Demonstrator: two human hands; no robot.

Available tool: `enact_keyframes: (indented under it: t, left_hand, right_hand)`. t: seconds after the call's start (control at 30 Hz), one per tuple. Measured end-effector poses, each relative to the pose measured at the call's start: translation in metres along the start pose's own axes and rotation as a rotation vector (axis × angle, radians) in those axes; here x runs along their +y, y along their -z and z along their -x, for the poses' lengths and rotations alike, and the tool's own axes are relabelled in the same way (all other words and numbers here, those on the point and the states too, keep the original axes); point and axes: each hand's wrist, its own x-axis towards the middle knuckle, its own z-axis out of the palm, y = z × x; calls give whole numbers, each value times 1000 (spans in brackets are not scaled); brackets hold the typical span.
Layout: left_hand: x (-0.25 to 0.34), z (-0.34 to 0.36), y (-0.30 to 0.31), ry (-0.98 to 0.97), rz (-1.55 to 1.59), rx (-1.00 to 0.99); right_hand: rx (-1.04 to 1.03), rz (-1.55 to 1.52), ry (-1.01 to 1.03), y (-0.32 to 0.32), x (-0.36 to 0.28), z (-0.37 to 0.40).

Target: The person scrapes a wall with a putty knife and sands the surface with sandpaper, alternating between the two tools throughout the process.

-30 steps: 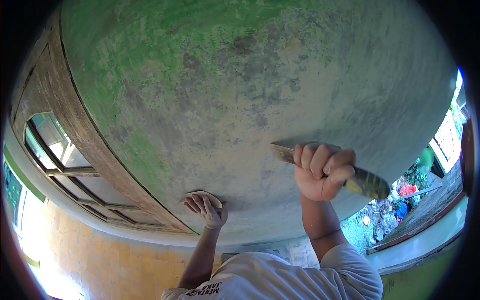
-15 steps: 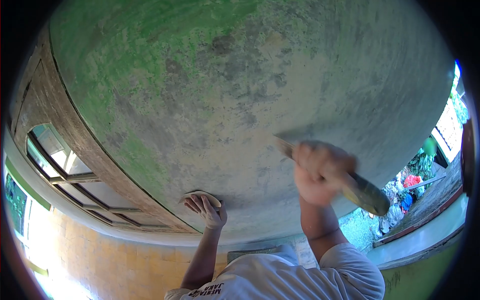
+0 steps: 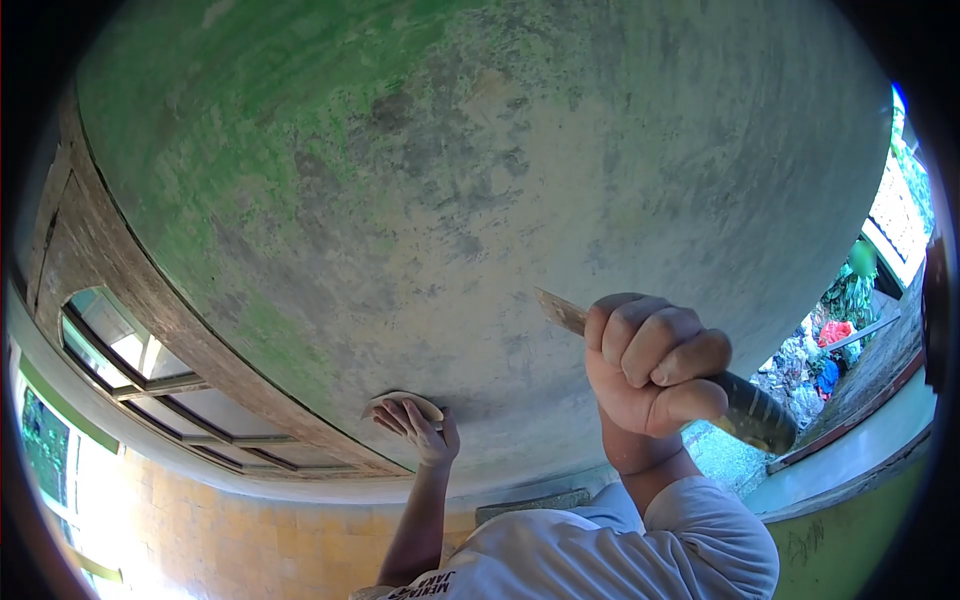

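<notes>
My right hand [image 3: 655, 365] is closed around the thick dark handle [image 3: 760, 415] of a scraper, raised in front of the wall. Its short flat blade [image 3: 560, 310] sticks out past my knuckles, up and to the left. Lower down, my left hand [image 3: 425, 432] holds a thin, rounded, pale piece [image 3: 415, 402] close against the wall, fingers across its face. What this piece is, I cannot tell. The wall [image 3: 480, 240] carries patchy green paint at the upper left and bare grey, mottled plaster across the middle and right.
A worn wooden frame [image 3: 200, 310] with glass panes [image 3: 165, 370] borders the wall on the left. Yellowish tiles [image 3: 270, 525] lie below it. Past the wall's right edge are a red bundle [image 3: 835, 332], plants [image 3: 848, 295] and a low ledge [image 3: 860, 400].
My right hand with the scraper was blurred by motion and now shows sharply, slightly farther right and lower. My left hand stays at nearly the same wall spot. The view has shifted a little.
</notes>
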Motion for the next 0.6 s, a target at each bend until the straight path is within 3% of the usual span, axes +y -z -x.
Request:
enact_keyframes:
  t: [0.1, 0.37, 0.43, 0.47, 0.6]
  left_hand:
    - [0, 2, -1, 9, 2, -4]
    - [1, 2, 1, 17, -6, -11]
    - [2, 0, 1, 20, -6, -2]
    - [3, -1, 1, 20, -11, 2]
    - [2, 0, 2, 41, 6, -18]
  right_hand:
    - [-1, 140, -112, 4, 23, 5]
    - [35, 96, -131, 4, 8, 3]
    - [100, 70, -230, 2, 24, 6]
    - [22, 74, -208, 3, 17, 5]
    - [38, 84, -91, 2, 6, 1]
